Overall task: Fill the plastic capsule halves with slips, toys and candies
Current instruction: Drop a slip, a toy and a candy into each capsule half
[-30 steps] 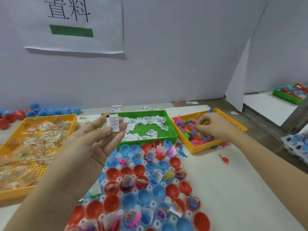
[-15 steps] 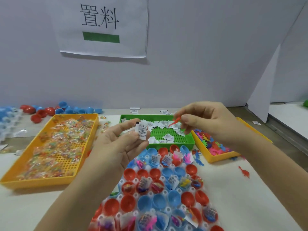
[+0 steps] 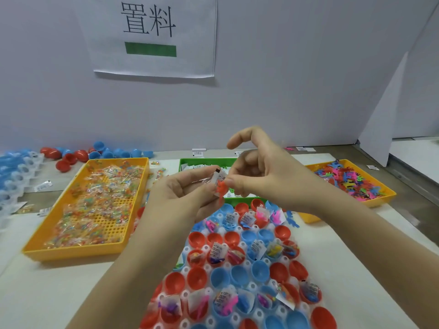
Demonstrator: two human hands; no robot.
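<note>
My left hand [image 3: 183, 193] pinches a white printed slip [image 3: 219, 177] above the far end of the capsule rack. My right hand [image 3: 263, 176] meets it and pinches a small orange toy [image 3: 221, 188] against the slip, its index finger raised. Below them a rack [image 3: 240, 269] holds several red and blue capsule halves; some hold slips, toys and candies, others are bare. The green slip tray [image 3: 190, 162] is mostly hidden behind my hands.
An orange tray of wrapped candies [image 3: 95, 205] lies at the left, an orange tray of coloured toys [image 3: 351, 184] at the right. Loose red and blue capsule halves [image 3: 95, 153] lie along the back wall. A clear rack [image 3: 14, 176] sits at the far left.
My right hand brought the orange toy leftward and down to the slip in my left hand; both hands now meet. The view shifted slightly.
</note>
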